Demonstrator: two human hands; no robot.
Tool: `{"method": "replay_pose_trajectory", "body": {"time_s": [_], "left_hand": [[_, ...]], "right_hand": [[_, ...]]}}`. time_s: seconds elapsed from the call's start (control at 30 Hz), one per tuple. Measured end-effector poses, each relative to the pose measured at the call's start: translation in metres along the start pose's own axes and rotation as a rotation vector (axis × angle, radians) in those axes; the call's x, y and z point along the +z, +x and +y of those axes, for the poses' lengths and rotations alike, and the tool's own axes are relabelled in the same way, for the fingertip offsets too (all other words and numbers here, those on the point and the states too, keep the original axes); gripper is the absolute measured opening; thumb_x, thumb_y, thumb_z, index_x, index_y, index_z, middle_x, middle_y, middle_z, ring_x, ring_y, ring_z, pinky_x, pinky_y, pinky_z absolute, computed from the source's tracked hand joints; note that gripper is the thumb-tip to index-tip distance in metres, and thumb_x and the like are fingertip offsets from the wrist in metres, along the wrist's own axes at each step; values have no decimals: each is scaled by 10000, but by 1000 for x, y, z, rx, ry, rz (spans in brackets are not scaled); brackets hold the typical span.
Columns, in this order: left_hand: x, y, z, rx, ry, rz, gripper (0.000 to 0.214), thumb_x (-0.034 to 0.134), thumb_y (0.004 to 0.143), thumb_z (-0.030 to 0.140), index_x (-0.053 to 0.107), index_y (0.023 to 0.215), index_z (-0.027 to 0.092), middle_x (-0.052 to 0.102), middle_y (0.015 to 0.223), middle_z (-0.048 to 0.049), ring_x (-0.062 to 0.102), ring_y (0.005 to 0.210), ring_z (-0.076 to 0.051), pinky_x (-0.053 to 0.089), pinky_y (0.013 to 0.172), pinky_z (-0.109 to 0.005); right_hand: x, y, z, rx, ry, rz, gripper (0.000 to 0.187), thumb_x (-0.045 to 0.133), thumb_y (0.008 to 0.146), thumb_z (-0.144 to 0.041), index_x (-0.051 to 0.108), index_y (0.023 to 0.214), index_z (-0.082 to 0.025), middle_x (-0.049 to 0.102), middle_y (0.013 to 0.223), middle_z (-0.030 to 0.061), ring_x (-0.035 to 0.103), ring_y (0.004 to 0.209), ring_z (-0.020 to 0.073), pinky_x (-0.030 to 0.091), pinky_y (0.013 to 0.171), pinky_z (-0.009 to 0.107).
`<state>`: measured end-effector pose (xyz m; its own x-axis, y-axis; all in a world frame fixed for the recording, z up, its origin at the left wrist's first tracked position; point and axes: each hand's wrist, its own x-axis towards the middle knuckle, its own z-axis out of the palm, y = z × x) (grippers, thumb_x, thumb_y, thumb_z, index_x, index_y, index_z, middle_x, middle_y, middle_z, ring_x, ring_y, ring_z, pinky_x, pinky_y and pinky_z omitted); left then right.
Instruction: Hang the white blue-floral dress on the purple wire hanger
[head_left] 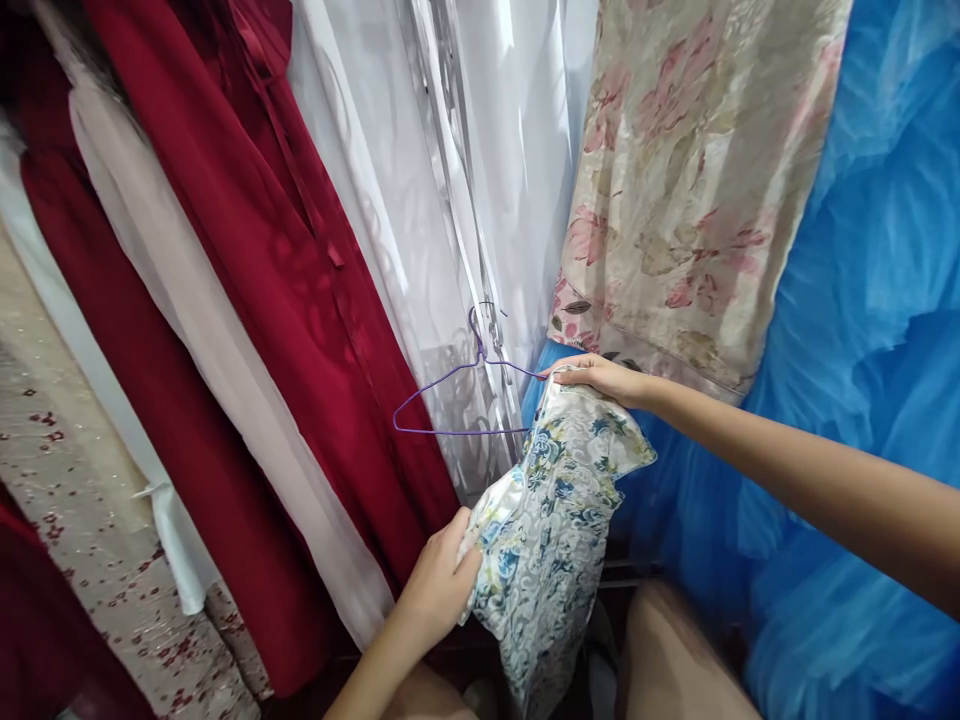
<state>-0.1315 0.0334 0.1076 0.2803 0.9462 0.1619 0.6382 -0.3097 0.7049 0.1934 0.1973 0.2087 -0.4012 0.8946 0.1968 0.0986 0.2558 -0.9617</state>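
Observation:
A pale garment with a blue and green flower print (551, 530) hangs in front of me between both hands. My left hand (439, 585) is closed on its lower left edge. My right hand (600, 378) is closed on its upper edge, pinching it together with one end of a thin purple wire hanger (457, 400). The rest of the hanger sticks out to the left, bare, against sheer white fabric.
Hanging clothes fill the view: dark red dresses (285, 270), a sheer white garment (450, 180), a cream fabric with pink flowers (690, 180), blue tulle (870, 330) at right, and a speckled beige fabric (90, 540) at lower left. My knees (675, 660) show at the bottom.

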Motion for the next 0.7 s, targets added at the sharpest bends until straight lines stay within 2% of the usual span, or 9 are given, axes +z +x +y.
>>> {"method": "replay_pose_trajectory", "body": {"time_s": [0.1, 0.2, 0.27, 0.37, 0.43, 0.5, 0.57, 0.63, 0.7], "left_hand": [[-6, 2, -14, -39, 169, -117, 103, 443, 877, 256, 536, 870, 211, 635, 814, -8, 577, 764, -181, 391, 718, -264], [0, 1, -19, -85, 284, -193, 160, 598, 810, 364, 600, 894, 228, 689, 842, -27, 639, 774, -225, 407, 699, -270], [4, 1, -20, -86, 316, -135, 155, 588, 816, 359, 629, 899, 235, 704, 847, -45, 660, 790, -249, 417, 712, -281], [-1, 8, -27, -25, 184, -37, 241, 419, 894, 293, 647, 861, 220, 707, 832, -56, 656, 791, -236, 437, 734, -284], [-15, 20, -39, 15, 146, 13, 273, 394, 886, 268, 648, 807, 206, 703, 813, -53, 643, 788, -229, 448, 749, -288], [-35, 35, -56, 21, 226, 46, 252, 426, 841, 245, 654, 743, 203, 705, 808, -50, 642, 826, -238, 453, 787, -304], [-58, 54, -73, -9, 280, 9, 253, 443, 797, 226, 695, 770, 217, 729, 853, -40, 655, 877, -248, 459, 815, -317], [-84, 76, -87, -50, 218, -68, 301, 443, 781, 236, 730, 868, 226, 751, 901, -28, 667, 875, -246, 478, 795, -317], [-111, 102, -94, -92, 160, -48, 295, 456, 770, 260, 731, 859, 200, 753, 861, -34, 666, 809, -239, 490, 739, -305]], "right_hand": [[0, 1, -4, -22, -98, -30, 366, 787, 725, -457, 759, 968, -185, 732, 941, 52, 637, 834, 192, 500, 793, 313], [1, 1, -5, -41, -142, -66, 364, 771, 738, -489, 745, 925, -177, 722, 890, 46, 629, 785, 183, 495, 735, 303], [1, 0, -7, -49, -135, -73, 359, 771, 736, -496, 737, 892, -174, 715, 851, 42, 624, 750, 176, 489, 700, 294], [-2, -2, -10, -60, -120, -77, 353, 781, 724, -490, 732, 859, -168, 703, 792, 35, 614, 702, 168, 479, 659, 284], [-6, -1, -12, -60, -129, -89, 346, 782, 722, -488, 729, 842, -168, 694, 769, 31, 606, 680, 164, 472, 639, 279], [-9, 1, -15, -63, -151, -111, 333, 780, 725, -485, 725, 824, -172, 685, 753, 26, 597, 666, 160, 465, 622, 273], [-12, 3, -17, -71, -169, -135, 317, 784, 724, -479, 719, 799, -179, 670, 726, 19, 585, 647, 152, 453, 602, 265], [-13, 4, -19, -79, -170, -156, 303, 795, 716, -467, 707, 766, -181, 648, 687, 7, 564, 617, 139, 433, 572, 254], [-12, 3, -20, -79, -146, -161, 300, 803, 712, -456, 693, 741, -178, 630, 659, -6, 549, 592, 125, 415, 548, 240]]}}
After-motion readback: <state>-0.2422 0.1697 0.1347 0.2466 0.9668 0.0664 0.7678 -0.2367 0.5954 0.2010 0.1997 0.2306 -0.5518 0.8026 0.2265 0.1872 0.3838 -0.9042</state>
